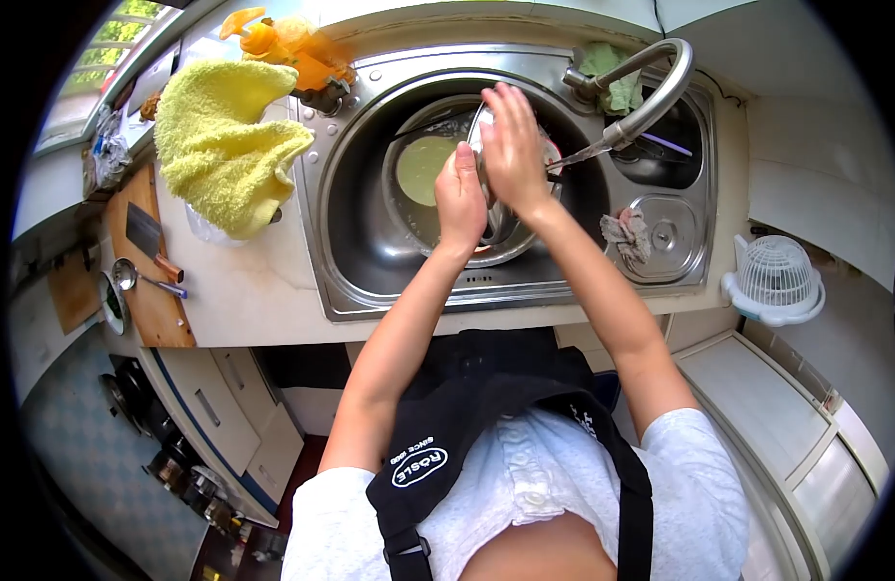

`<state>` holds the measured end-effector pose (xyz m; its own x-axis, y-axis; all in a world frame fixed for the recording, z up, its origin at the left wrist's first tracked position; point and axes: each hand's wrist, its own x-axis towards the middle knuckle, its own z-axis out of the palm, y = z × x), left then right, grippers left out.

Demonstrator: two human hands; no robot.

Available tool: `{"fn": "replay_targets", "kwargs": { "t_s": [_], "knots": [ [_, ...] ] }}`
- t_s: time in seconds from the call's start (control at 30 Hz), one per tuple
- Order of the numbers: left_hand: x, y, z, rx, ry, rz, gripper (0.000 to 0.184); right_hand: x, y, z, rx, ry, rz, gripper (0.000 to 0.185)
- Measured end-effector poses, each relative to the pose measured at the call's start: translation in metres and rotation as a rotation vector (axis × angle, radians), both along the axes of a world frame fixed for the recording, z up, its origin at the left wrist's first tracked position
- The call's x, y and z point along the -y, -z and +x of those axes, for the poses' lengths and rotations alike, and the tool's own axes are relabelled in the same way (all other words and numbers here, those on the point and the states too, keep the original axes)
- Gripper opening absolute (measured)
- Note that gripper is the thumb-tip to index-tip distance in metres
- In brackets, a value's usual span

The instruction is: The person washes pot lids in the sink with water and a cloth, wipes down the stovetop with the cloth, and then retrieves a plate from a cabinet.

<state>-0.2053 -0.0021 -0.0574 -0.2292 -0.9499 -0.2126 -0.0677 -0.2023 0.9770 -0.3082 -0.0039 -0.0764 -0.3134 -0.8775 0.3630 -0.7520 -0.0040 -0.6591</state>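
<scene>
Both hands are over a large metal basin (399, 208) in the steel sink (346, 232). My left hand (462, 198) has its fingers around the near left edge of a shiny metal piece (478, 131), held tilted on its side. Flat against the other side of that piece lies my right hand (510, 145), fingers stretched out. Water runs from the curved faucet (675, 82) beside my right hand. Pale cloudy water (423, 169) and other dishes, partly hidden by my hands, are in the basin.
A yellow towel (220, 136) hangs left of the sink, near an orange cloth (297, 48). Farther left, a cleaver (145, 232) and ladle (126, 274) lie by the cutting board (142, 310). A rag (629, 232) sits by the small basin; a white basket (776, 276) stands right.
</scene>
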Motion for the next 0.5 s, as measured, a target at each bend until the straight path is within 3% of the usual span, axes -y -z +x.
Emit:
{"fn": "replay_targets", "kwargs": {
  "t_s": [0.07, 0.17, 0.27, 0.33, 0.4, 0.47, 0.5],
  "knots": [
    [0.003, 0.005, -0.006, -0.105, -0.080, -0.021, 0.045, -0.020, -0.015, 0.019, 0.045, -0.132, 0.006, 0.043],
    [0.003, 0.001, 0.002, -0.185, 0.021, 0.139, 0.041, -0.054, -0.008, 0.030, 0.102, -0.107, -0.082, 0.046],
    [0.014, 0.008, 0.005, -0.210, 0.032, 0.097, 0.040, -0.106, -0.001, 0.026, 0.029, -0.285, -0.055, 0.047],
    [0.026, 0.005, 0.003, -0.222, 0.060, 0.025, 0.040, -0.135, 0.005, 0.010, 0.097, -0.471, 0.124, 0.040],
    [0.038, 0.001, 0.007, -0.295, 0.116, 0.086, 0.038, -0.160, 0.007, -0.007, 0.194, -0.213, 0.233, 0.033],
    [0.047, -0.003, 0.013, -0.342, 0.113, 0.278, 0.036, -0.168, 0.015, -0.035, 0.172, 0.041, 0.205, 0.031],
    [0.051, 0.007, 0.018, -0.343, 0.120, 0.343, 0.036, -0.163, 0.018, -0.045, 0.296, 0.176, 0.183, 0.031]
  ]
}}
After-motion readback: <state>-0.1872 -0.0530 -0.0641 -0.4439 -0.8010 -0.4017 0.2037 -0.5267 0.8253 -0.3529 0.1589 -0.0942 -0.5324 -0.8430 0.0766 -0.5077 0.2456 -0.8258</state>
